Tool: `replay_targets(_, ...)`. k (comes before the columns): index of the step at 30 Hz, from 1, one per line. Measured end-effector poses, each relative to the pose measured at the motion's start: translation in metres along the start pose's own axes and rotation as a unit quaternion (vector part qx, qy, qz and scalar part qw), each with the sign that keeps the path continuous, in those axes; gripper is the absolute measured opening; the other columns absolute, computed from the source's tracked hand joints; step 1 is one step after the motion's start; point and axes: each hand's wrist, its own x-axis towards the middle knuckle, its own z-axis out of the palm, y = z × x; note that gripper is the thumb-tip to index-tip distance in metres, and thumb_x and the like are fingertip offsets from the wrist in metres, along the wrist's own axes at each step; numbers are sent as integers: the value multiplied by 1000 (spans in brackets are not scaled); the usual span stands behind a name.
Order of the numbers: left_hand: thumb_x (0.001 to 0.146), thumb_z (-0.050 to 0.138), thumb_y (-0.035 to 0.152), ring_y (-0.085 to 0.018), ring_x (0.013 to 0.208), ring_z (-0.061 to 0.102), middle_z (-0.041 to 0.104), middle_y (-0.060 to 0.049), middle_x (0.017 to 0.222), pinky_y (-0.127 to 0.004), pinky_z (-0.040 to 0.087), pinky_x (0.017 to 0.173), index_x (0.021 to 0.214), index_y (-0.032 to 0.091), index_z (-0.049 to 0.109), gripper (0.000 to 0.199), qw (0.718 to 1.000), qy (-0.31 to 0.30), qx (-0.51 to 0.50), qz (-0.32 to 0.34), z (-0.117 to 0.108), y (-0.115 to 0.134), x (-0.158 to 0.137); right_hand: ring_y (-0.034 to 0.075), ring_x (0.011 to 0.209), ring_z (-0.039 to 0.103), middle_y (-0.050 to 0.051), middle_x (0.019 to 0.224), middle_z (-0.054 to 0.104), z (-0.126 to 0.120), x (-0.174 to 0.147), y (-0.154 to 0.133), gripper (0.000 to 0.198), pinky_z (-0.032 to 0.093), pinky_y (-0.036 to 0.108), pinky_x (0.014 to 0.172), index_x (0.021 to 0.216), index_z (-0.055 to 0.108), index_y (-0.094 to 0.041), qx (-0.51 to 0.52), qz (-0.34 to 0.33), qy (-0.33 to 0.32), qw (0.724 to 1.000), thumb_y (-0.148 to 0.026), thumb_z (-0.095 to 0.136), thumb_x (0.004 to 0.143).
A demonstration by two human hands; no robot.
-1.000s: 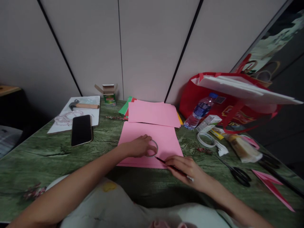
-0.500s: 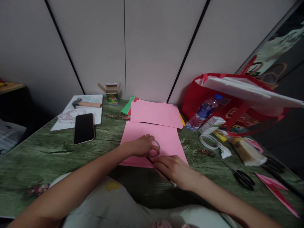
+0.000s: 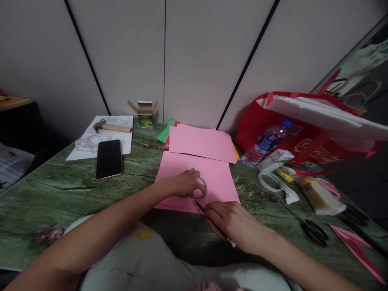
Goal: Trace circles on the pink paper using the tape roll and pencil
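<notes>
A sheet of pink paper (image 3: 220,182) lies flat before me. My left hand (image 3: 185,184) rests on it, fingers curled over a thin round ring (image 3: 205,186) that is pressed flat against the paper. In my right hand (image 3: 226,218) is a dark pencil (image 3: 200,207) with a pale end. Its tip points at the sheet just below the ring; whether it touches the paper I cannot tell. Behind the sheet is a stack of smaller pink sheets (image 3: 201,141), with green paper (image 3: 166,132) sticking out at its left.
A phone (image 3: 109,159), a hammer (image 3: 117,128) on a white board and a small green box (image 3: 146,119) are at the left. To the right are a water bottle (image 3: 266,143), a red bag (image 3: 251,115), a white tape roll (image 3: 263,182) and black-handled scissors (image 3: 315,232).
My right hand has drawn a little right and towards me, and the pencil tip has shifted right along the ring's near side. The left hand stays on the ring. The view has tilted slightly.
</notes>
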Motion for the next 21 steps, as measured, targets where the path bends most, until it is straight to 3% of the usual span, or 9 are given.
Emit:
replay_targets(3, 83, 56, 19, -23, 95, 47, 54, -7, 101, -34, 36, 87, 101, 30, 64, 23, 999, -40, 2, 0, 0, 1, 0, 15, 65, 60, 7, 78, 65, -18, -12, 13, 17, 46, 26, 57, 91, 61, -15, 98, 42, -7, 994, -14, 44, 89)
replay_targets(6, 82, 55, 15, -24, 97, 47, 55, -8, 100, -35, 36, 87, 105, 29, 62, 28, 999, -35, 2, 1, 2, 1, -1, 14, 66, 62, 5, 78, 67, -36, -20, 41, 10, 50, 24, 58, 87, 61, -18, 251, 119, 73, 958, -25, 54, 87)
replay_targets(9, 81, 54, 10, -25, 100, 46, 55, -10, 105, -36, 36, 87, 105, 28, 60, 31, 1000, -23, 4, 11, 5, 1, -3, 17, 74, 65, 6, 82, 68, -44, -16, 76, 17, 54, 27, 62, 76, 59, -19, 344, 200, 236, 887, -33, 67, 77)
replay_targets(11, 83, 51, 9, -25, 101, 45, 54, -10, 107, -36, 35, 88, 106, 28, 58, 31, 1000, -17, 3, 11, 6, 2, -5, 17, 73, 66, 6, 86, 68, -39, -4, 99, 22, 57, 30, 66, 77, 58, -19, 399, 247, 337, 816, -36, 70, 73)
replay_targets(13, 86, 46, 10, -24, 99, 46, 53, -9, 104, -36, 35, 88, 105, 27, 58, 29, 1000, -14, 4, 7, 6, 5, -6, 17, 77, 67, 7, 91, 68, -29, 15, 117, 28, 58, 33, 69, 81, 57, -19, 454, 262, 395, 754, -40, 71, 72)
replay_targets(16, 92, 38, 18, -23, 92, 47, 53, -9, 98, -35, 36, 85, 100, 25, 58, 23, 1000, -7, 10, -4, 6, 11, -7, 17, 78, 67, 5, 87, 68, -9, 50, 132, 37, 58, 33, 70, 89, 53, -19, 511, 259, 378, 727, -42, 72, 69)
replay_targets(21, 88, 38, 7, -24, 94, 48, 55, -9, 93, -33, 38, 81, 100, 21, 56, 26, 998, -13, 62, 5, 9, 19, -10, 13, 70, 65, 1, 77, 64, 17, 106, 121, 38, 58, 30, 66, 92, 54, -18, 574, 219, 282, 737, -43, 70, 68)
